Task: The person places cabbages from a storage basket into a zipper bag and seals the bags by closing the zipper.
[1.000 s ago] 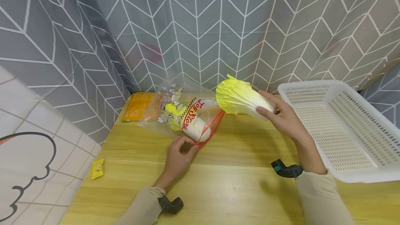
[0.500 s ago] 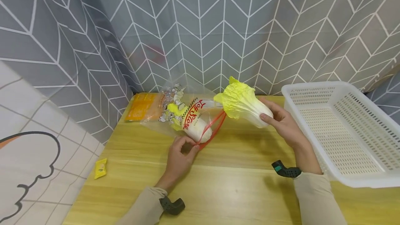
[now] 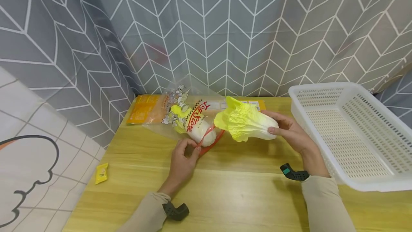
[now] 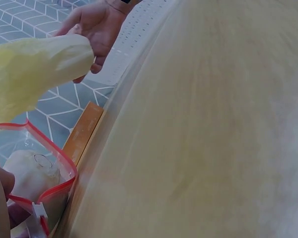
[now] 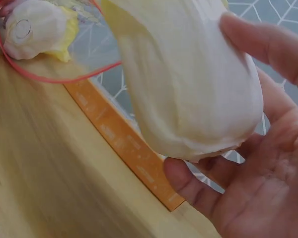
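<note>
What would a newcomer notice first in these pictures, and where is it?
The yellow and white cabbage, held by the fingers of the right hand near the middle of the head view, probably stands out first. To its left, the left hand pinches the edge of a clear, red-rimmed bag with another cabbage inside. The large white basket is at the right side.

- Small yellow packet (image 3: 101,173), lower left of the frame
- Grey chevron-patterned curtain (image 3: 219,35), across the top
- Orange packaging (image 3: 141,109), left of centre
- Pale tiled surface (image 3: 69,153), lower left corner
</note>
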Demonstrator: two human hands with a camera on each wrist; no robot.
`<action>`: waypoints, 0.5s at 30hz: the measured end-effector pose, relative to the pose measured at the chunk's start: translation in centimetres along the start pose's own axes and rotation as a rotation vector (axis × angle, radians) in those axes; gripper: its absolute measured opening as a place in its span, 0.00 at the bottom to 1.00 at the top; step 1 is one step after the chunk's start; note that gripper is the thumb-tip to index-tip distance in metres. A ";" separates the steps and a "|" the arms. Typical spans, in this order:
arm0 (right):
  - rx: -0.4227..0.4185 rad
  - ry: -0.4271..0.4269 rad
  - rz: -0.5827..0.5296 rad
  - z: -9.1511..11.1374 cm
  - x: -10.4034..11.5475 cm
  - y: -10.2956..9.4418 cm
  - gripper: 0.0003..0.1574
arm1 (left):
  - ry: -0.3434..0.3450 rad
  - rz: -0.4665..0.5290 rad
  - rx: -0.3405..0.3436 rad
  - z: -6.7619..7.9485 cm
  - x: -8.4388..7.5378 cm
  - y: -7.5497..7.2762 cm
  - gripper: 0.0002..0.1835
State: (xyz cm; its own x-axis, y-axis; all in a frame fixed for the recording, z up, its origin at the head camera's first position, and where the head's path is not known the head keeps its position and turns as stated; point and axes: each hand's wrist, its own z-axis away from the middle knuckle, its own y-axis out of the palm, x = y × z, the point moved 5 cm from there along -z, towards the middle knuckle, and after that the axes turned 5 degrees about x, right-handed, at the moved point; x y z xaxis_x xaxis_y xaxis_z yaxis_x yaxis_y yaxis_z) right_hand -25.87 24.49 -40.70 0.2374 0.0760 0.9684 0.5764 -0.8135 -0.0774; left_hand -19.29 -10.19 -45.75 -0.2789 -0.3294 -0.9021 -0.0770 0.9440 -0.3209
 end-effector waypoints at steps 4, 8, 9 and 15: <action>0.061 0.032 -0.006 0.3 -0.6 0.2 0.36 | 0.007 0.012 0.001 0.0 -0.1 -0.1 0.04; 0.083 0.063 0.031 0.3 -1.0 0.4 0.36 | 0.015 0.019 -0.007 0.0 -0.1 -0.1 0.04; 0.079 0.073 0.050 0.3 -1.0 0.4 0.36 | 0.015 0.020 -0.011 0.0 -0.1 -0.1 0.04; 0.065 0.131 0.149 0.3 -1.0 0.4 0.35 | 0.043 0.041 -0.033 0.0 -0.3 -0.1 0.05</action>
State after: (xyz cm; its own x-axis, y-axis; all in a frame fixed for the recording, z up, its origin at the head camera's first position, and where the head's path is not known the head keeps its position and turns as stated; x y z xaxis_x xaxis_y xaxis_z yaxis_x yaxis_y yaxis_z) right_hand -25.67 24.24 -41.77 0.2226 -0.1218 0.9673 0.5929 -0.7707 -0.2336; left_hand -19.19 -10.18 -45.49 -0.3231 -0.2900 -0.9008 -0.0963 0.9570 -0.2736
